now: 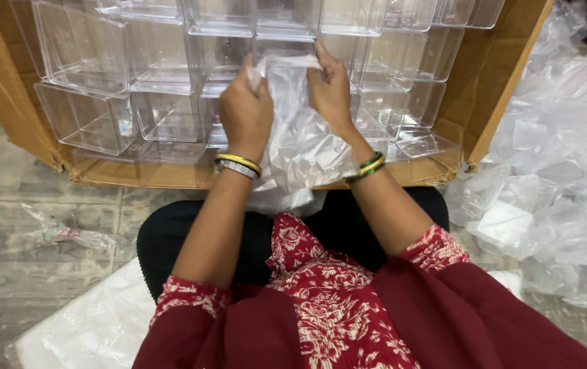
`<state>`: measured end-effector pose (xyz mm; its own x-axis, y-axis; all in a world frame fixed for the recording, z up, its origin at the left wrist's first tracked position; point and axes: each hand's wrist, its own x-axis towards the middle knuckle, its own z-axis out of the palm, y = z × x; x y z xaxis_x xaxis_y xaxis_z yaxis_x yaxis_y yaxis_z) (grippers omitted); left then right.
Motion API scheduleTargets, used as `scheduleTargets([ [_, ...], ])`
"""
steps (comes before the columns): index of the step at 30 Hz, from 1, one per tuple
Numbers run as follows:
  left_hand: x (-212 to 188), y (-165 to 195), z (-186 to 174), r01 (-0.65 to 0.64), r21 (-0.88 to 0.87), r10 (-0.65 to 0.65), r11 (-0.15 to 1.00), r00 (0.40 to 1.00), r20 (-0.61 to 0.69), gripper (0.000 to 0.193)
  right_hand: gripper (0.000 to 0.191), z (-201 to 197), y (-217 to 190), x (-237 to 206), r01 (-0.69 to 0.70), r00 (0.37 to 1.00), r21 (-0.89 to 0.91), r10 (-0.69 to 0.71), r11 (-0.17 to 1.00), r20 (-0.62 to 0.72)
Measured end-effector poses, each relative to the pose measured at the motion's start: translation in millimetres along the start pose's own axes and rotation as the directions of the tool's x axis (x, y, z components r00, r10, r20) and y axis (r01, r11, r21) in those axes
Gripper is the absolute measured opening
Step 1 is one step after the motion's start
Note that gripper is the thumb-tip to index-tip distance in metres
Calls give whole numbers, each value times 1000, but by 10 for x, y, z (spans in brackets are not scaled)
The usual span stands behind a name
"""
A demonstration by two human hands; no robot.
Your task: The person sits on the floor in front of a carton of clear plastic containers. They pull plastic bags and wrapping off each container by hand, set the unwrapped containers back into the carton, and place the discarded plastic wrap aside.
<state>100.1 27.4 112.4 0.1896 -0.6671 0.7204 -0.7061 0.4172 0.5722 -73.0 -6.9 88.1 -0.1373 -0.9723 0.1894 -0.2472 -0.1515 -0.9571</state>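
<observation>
1. The carton (474, 82) lies on the floor (6, 273) before the person's knees, with boxes (88, 116) stacked inside it.
2. Both hands, left hand (246, 113) and right hand (331, 89), hold a bag (300, 143) between them, in front of the boxes.
3. A heap of bags (560, 171) lies right of the carton.
4. A wrapper (68, 234) lies on the floor at left.

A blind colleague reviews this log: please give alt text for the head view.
Left hand and right hand grip a clear plastic bag above a cardboard box of clear plastic containers; more crumpled bags lie to the right.
</observation>
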Motion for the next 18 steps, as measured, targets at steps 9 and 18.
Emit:
scheduleTargets([
  [9,-99,-122,-25,366,-643,-383,673,916,121,33,14,-6,-58,-425,136,978,327,-73,935,-197],
  [18,-270,629,-705,775,-526,-394,350,632,668,31,29,-701,-205,-773,-162,979,690,29,705,201],
])
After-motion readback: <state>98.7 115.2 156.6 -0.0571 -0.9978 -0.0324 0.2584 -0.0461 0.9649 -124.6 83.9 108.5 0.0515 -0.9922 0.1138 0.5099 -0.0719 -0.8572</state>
